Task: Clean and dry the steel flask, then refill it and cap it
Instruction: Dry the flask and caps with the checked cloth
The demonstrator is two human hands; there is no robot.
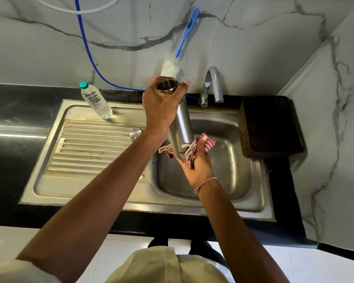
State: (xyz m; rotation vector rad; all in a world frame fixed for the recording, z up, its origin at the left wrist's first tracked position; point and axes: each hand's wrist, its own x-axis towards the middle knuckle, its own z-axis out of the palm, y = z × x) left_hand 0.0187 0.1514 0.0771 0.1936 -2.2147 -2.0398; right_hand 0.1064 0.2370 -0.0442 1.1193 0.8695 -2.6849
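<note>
Where the flask is: a tall brushed-steel flask (pixel 181 123) is held tilted above the basin of a stainless-steel sink (pixel 172 208), with its open mouth uppermost and turned toward the wall and its base lower, nearer the person.
Left hand: the left hand (pixel 161 105) is wrapped round the flask's upper part just below the mouth, and its fingers (pixel 183 84) are clamped on the steel.
Right hand: the right hand (pixel 196 160) is cupped under the flask's base, where a red-and-white checked cloth (pixel 209 142) is pressed against the steel. Its fingers (pixel 203 139) are curled round cloth and flask together.
Draining board: a small round steel cap (pixel 135 133) is seen on the ribbed board left of the basin, just beside the left forearm. A clear plastic water bottle (pixel 95 102) with a green top is stood at the board's far edge.
Behind the flask: a blue-handled bottle brush (pixel 187 31) with white bristles is propped against the grey-veined marble wall, and its lower end is hidden by the left hand.
Tap: a curved chrome tap (pixel 212 84) is mounted behind the basin.
Counter: the sink is set into a black stone counter (pixel 18 103). A dark brown perforated plastic basket (pixel 270 127) is placed on it to the right of the basin.
Hose: a thin blue hose (pixel 86 48) is run down the wall toward the tap.
</note>
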